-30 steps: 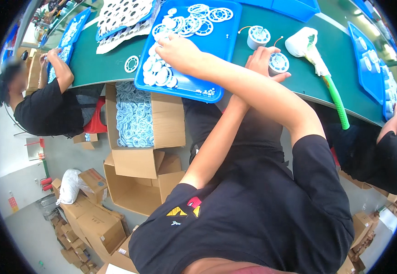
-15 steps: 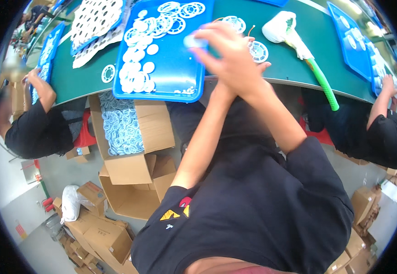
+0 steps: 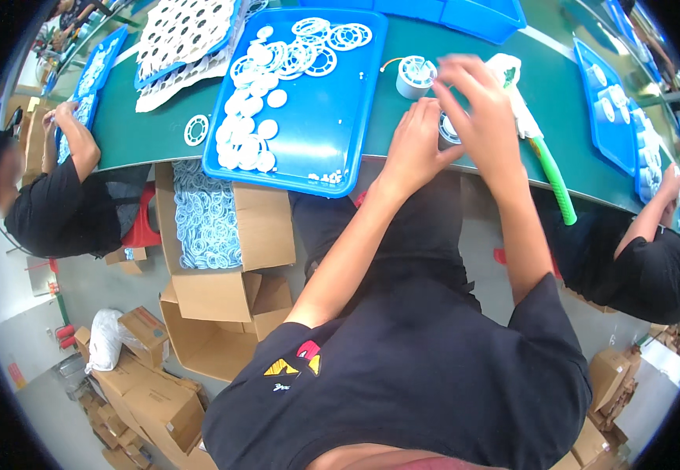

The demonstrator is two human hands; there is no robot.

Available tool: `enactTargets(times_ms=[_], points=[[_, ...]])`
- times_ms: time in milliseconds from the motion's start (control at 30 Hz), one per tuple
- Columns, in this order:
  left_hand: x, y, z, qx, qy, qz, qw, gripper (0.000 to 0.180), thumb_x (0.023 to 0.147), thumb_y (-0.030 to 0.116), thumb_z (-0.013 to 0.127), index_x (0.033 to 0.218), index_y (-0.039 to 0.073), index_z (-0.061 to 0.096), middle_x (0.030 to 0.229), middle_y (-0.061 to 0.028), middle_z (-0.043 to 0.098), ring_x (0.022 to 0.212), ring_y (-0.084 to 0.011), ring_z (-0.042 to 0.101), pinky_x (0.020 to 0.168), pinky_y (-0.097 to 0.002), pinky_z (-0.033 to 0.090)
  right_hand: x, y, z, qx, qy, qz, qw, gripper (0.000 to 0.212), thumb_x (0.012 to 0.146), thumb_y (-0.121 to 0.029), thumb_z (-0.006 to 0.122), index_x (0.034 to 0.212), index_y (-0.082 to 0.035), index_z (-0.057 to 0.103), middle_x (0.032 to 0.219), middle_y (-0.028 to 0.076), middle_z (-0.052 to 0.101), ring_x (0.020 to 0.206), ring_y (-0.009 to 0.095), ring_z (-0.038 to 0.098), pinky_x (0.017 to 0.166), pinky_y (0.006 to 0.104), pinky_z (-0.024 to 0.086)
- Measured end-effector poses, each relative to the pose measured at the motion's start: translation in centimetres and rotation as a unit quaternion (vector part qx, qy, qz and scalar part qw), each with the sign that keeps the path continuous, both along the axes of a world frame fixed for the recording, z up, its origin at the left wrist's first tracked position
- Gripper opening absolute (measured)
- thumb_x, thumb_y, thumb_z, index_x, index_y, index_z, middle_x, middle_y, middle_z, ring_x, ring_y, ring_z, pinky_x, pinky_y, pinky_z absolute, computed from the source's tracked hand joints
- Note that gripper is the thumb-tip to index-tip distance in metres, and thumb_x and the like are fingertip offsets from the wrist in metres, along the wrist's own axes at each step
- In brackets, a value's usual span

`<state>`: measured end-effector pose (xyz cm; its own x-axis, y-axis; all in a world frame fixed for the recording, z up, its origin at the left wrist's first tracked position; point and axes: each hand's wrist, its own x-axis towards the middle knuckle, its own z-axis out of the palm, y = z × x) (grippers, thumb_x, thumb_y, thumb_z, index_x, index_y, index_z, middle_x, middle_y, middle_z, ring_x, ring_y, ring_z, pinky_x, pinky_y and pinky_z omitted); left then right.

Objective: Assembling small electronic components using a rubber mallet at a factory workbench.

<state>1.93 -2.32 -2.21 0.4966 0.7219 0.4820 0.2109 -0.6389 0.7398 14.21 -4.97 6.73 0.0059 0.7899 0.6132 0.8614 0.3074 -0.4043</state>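
My left hand (image 3: 416,147) curls around a round, spool-like white part (image 3: 449,130) near the table's front edge; the fingers hide much of it. Just above and to its right is my right hand (image 3: 481,106), slightly blurred, with thumb and fingers apart and nothing visible between them. Beside its fingertips, a white cylindrical spool (image 3: 414,81) stands upright with a slotted top and a thin orange wire. To the left, a blue tray (image 3: 316,117) holds slotted white rings (image 3: 320,61), plain white discs (image 3: 239,139) and small white bits (image 3: 326,178).
Right of my hands lies a hammer with a green handle (image 3: 555,182) and white-wrapped head. A single ring (image 3: 196,130) lies left of the tray. Beyond are perforated white sheets (image 3: 187,35) and a blue bin (image 3: 485,19). An open carton (image 3: 265,227) stands below; co-workers sit on both sides.
My right hand has moved right from over the tray, where it held a blurred white disc, to above my left hand. My view has shifted slightly, uncovering the upright spool.
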Motion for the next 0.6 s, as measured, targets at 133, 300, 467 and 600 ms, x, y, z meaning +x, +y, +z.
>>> enactTargets(times_ms=[133,300,467,600], points=[[0.7,-0.3,0.8,-0.011,-0.038,-0.028,0.999,0.067,0.075,0.018,0.09,0.127,0.001,0.054,0.119,-0.0208,0.061,0.114,-0.0416,0.06,0.097,-0.0493,0.048,-0.9,12.3,-0.2,-0.105,-0.109,0.017,0.988,0.034,0.092,-0.031,0.076,0.115,-0.007,0.074,0.113,0.019,0.069,0.107,0.037,0.068,0.092,0.0454,0.057],[0.1,-0.5,0.8,-0.036,-0.004,-0.013,0.999,0.07,0.078,0.024,0.088,0.134,0.001,0.052,0.124,-0.0214,0.061,0.121,-0.0435,0.059,0.102,-0.0497,0.048,-4.4,18.4,-2.6,-0.226,-0.234,0.019,0.945,0.046,0.089,-0.046,0.077,0.116,-0.009,0.074,0.114,0.02,0.068,0.107,0.037,0.069,0.088,0.0466,0.06],[0.7,-0.6,1.1,-0.045,-0.019,-0.023,0.999,0.072,0.077,0.023,0.089,0.137,0.003,0.053,0.126,-0.0205,0.059,0.121,-0.0426,0.059,0.101,-0.0498,0.049,-2.8,18.5,-3.0,-0.157,-0.24,-0.009,0.958,0.051,0.09,-0.04,0.075,0.127,-0.007,0.066,0.112,0.023,0.067,0.107,0.04,0.068,0.089,0.0495,0.059],[-0.2,0.0,0.7,-0.044,-0.026,-0.025,0.998,0.077,0.077,0.025,0.09,0.141,0.005,0.053,0.126,-0.0183,0.058,0.119,-0.0379,0.061,0.101,-0.0464,0.051,0.1,13.1,1.2,-0.002,-0.049,0.109,0.993,0.037,0.091,-0.028,0.073,0.115,0.0,0.071,0.107,0.027,0.069,0.103,0.045,0.067,0.092,0.047,0.053]])
